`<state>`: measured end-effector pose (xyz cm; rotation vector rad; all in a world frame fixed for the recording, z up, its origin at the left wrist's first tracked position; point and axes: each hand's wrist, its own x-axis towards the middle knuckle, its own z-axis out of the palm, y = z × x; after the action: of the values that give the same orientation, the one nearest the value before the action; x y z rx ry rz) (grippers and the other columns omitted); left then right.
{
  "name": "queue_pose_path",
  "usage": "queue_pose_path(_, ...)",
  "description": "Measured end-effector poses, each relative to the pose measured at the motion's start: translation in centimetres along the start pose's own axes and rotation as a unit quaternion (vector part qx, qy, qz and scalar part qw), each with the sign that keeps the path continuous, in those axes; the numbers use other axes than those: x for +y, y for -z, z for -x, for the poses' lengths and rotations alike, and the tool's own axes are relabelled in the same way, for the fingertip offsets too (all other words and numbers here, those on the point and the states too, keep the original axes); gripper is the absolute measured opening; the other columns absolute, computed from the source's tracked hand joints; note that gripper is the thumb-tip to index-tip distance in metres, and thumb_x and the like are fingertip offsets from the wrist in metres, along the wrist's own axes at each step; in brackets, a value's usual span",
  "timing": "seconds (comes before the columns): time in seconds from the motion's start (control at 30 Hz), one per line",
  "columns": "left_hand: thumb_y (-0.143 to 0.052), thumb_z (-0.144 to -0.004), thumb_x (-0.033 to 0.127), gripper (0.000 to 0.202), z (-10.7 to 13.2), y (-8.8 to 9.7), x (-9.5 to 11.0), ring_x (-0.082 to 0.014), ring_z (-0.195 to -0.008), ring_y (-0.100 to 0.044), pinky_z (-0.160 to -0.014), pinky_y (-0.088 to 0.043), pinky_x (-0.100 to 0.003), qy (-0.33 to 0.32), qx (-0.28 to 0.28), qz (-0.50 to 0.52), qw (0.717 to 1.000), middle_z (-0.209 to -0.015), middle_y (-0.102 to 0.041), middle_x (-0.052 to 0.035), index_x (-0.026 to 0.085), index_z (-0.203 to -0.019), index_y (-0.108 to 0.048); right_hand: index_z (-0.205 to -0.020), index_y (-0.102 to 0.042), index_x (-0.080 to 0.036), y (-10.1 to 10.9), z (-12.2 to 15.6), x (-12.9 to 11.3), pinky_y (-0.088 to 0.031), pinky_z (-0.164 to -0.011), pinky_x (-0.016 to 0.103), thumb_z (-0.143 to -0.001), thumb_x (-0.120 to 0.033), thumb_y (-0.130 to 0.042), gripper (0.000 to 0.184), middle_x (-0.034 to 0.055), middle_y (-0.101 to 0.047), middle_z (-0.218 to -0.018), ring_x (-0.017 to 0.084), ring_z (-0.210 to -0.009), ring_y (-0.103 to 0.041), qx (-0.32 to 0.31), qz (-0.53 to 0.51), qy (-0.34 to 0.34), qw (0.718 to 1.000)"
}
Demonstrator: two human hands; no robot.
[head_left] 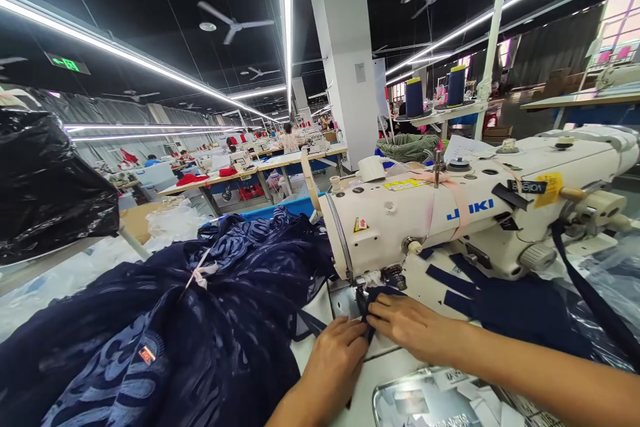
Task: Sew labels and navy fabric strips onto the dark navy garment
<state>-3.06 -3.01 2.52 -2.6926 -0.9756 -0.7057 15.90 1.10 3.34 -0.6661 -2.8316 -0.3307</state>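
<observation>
A white sewing machine (400, 213) with blue lettering reaches in from the right, its needle area low at the left end. Dark navy fabric (385, 291) lies under and beside the presser foot. My left hand (336, 352) is just in front of the needle plate, fingers drawn together on the fabric's near edge. Close by on the right, my right hand (403, 321) grips the same fabric with bent fingers, its thumb side near the left fingertips. What lies beneath both sets of fingertips is hidden. A heap of navy patterned mesh garments (215, 327) spreads left of the machine.
Navy cut strips and panels (520, 310) lie right of my hands. A metal tray (425, 407) with paper labels sits at the front edge. Two navy thread cones (456, 87) stand behind the machine. A black plastic bag (50, 180) is at left; other worktables stand beyond.
</observation>
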Motion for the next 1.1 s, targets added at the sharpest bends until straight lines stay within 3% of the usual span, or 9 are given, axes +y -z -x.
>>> queue_pose_path(0.13, -0.045, -0.071, -0.001, 0.022, -1.4, -2.2, 0.6, -0.0167, -0.078, -0.063, -0.082, -0.049, -0.034, 0.058, 0.013, -0.040, 0.997, -0.084, -0.068, -0.0043, 0.017, -0.072, -0.058, -0.101, -0.058, -0.010, -0.8, 0.2, 1.5, -0.043, -0.081, 0.031, -0.073, -0.001, -0.046, 0.032, 0.0119, -0.061, -0.101, 0.020, -0.090, -0.055, 0.036, -0.007, 0.003, 0.999)
queue_pose_path(0.27, -0.044, -0.064, -0.005, 0.027, -2.1, -3.0, 0.7, -0.0175, -0.072, -0.063, -0.079, -0.050, -0.034, 0.075, 0.021, -0.064, 0.995, -0.077, -0.067, -0.0043, 0.017, -0.070, -0.058, -0.102, -0.058, -0.007, -0.8, 0.3, 1.9, -0.045, -0.082, 0.031, -0.073, 0.000, -0.044, 0.033, 0.0151, -0.060, -0.106, 0.021, -0.092, -0.057, 0.055, -0.021, 0.004, 0.998)
queue_pose_path(0.5, -0.045, -0.063, -0.005, 0.025, -2.4, -3.5, 0.7, -0.0179, -0.070, -0.062, -0.074, -0.050, -0.033, 0.086, 0.024, -0.086, 0.992, -0.076, -0.066, -0.0047, 0.016, -0.067, -0.057, -0.109, -0.056, -0.006, -0.4, 0.2, 2.0, -0.047, -0.082, 0.034, -0.074, 0.003, -0.039, 0.040, 0.0158, -0.057, -0.114, 0.023, -0.098, -0.057, 0.028, -0.035, -0.013, 0.999)
queue_pose_path(0.8, -0.043, -0.062, -0.006, 0.027, -2.9, -4.0, 0.6, -0.0173, -0.069, -0.062, -0.073, -0.050, -0.032, 0.087, 0.038, -0.111, 0.989, -0.075, -0.067, -0.0041, 0.015, -0.069, -0.059, -0.117, -0.050, -0.004, -2.1, 0.3, 2.6, -0.044, -0.088, 0.038, -0.072, 0.002, -0.040, 0.047, 0.0171, -0.055, -0.118, 0.025, -0.105, -0.053, 0.028, -0.021, -0.019, 0.999)
queue_pose_path(1.1, -0.042, -0.062, -0.005, 0.029, -3.7, -3.7, 0.6, -0.0165, -0.066, -0.061, -0.074, -0.045, -0.033, 0.088, 0.050, -0.135, 0.986, -0.073, -0.066, -0.0039, 0.015, -0.072, -0.059, -0.116, -0.051, -0.006, -2.0, -0.1, 2.8, -0.045, -0.079, 0.036, -0.074, 0.000, -0.038, 0.044, 0.0155, -0.059, -0.111, 0.023, -0.092, -0.058, 0.041, 0.029, -0.025, 0.998)
